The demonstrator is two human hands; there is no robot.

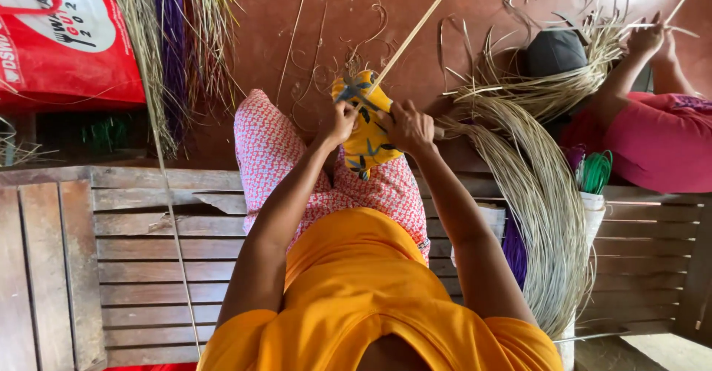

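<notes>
1. head view: left hand [337,123] clenched on a pale strip [404,43] over the yellow patterned cloth [368,130] on the knee.
2. right hand [408,126] grips the same strip, just beside.
3. reed bundle [545,208] lies right, on the slatted worktop [133,245].

Orange short-slv top [356,282], red/white patterned trousers [267,148], bare forearms.
</notes>
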